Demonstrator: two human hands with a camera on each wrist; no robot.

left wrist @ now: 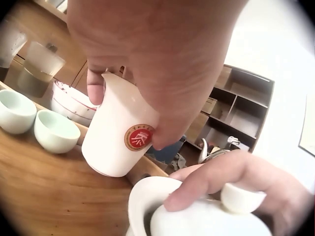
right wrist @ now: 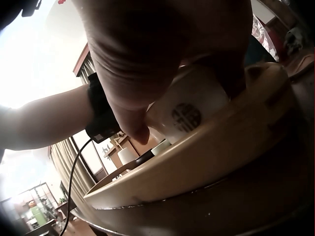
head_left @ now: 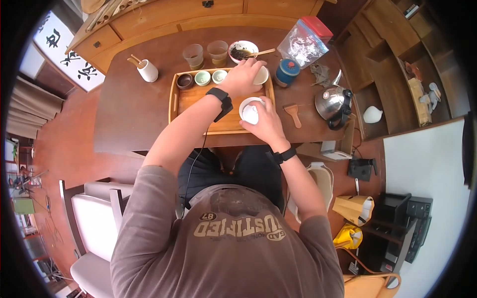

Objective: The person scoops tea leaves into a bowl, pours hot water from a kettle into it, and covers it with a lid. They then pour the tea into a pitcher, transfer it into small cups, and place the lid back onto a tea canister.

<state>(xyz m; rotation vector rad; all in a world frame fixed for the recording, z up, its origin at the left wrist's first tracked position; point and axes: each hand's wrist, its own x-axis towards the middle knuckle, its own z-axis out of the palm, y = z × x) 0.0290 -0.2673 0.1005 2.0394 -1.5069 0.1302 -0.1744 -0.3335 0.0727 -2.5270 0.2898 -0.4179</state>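
Note:
My left hand (head_left: 242, 78) grips a white tea pitcher (left wrist: 115, 132) with a round red-and-gold emblem, over the far right part of the wooden tray (head_left: 191, 111). In the left wrist view the pitcher stands slightly tilted, its spout up beside the fingers. Nearer to me, my right hand (head_left: 270, 124) holds a white gaiwan (head_left: 250, 112) by the rim, fingers over its lid (left wrist: 206, 221). The lid sits askew, leaving a gap along the rim. The right wrist view shows a dark round mark on the gaiwan's side (right wrist: 187, 117), behind the tray edge.
Two pale green cups (head_left: 202, 78) and a dark cup (head_left: 185, 81) stand along the tray's far side. Beyond it are plastic cups (head_left: 193, 55) and a bowl of dark leaves (head_left: 241, 52). Rightward are a blue canister (head_left: 286, 73), brush (head_left: 293, 115) and kettle (head_left: 332, 104).

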